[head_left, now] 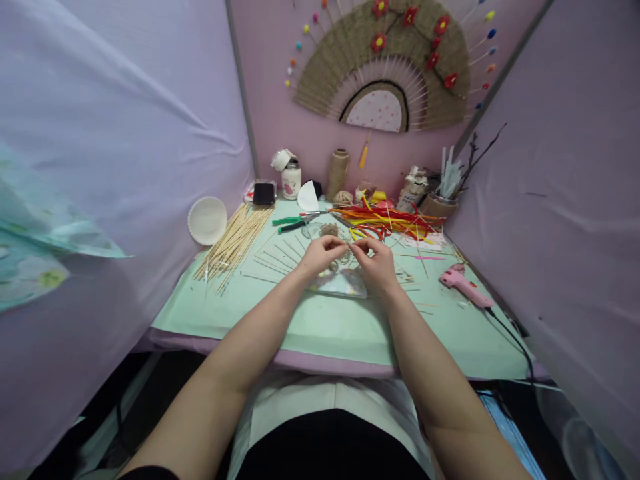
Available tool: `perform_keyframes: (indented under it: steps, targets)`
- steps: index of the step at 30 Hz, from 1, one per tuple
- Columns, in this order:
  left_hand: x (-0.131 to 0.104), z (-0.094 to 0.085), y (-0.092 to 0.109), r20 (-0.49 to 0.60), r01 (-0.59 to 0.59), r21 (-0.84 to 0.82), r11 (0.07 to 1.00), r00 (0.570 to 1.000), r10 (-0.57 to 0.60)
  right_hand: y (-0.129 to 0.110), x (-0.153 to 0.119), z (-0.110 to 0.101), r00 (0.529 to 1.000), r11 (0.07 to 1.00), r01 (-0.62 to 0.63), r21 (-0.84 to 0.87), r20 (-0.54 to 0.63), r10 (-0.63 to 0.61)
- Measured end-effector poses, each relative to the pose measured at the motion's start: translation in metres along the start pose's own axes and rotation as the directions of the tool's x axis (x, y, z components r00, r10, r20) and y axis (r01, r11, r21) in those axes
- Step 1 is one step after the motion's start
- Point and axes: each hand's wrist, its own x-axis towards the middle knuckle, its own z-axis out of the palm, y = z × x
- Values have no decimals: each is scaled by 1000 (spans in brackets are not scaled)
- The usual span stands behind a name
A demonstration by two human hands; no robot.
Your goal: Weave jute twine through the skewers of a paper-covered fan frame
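Note:
My left hand [324,255] and my right hand [374,261] are close together over the middle of the table, fingertips nearly touching. Both pinch something thin, perhaps twine, too small to make out fully. Under them lies a half-round patterned piece [343,283] with thin sticks [277,260] spreading out from it like a fan. A small ball of twine [329,229] sits just beyond my fingers.
A bundle of sticks [235,243] lies at the left, near green-handled pliers [293,220]. Red and yellow pipe cleaners [390,219] are piled behind. At the right rests a pink glue gun [466,287] with its cable. Jars and a twine spool [338,173] line the back.

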Motion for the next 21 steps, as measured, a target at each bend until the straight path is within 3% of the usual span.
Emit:
perform_keyframes:
  steps: [8, 12, 16, 18, 21]
  targets:
    - [-2, 2, -5, -79, -109, 173, 979, 989, 124, -4, -4, 3, 997, 997, 77, -28, -6, -77]
    - [1, 0, -1, -100, -13, -130, 991, 995, 0, -2, -5, 6, 994, 995, 99, -30, 41, -98]
    - [3, -5, 3, 17, 191, -428, 884, 979, -203, 1, -4, 7, 995, 994, 93, -56, 38, -91]
    - [3, -6, 3, 76, 245, -493, 835, 968, -239, 2, -4, 7, 995, 994, 89, -59, 43, -87]
    - [2, -6, 3, 82, 245, -521, 818, 968, -238, 1, -4, 6, 995, 996, 85, -32, 54, -83]
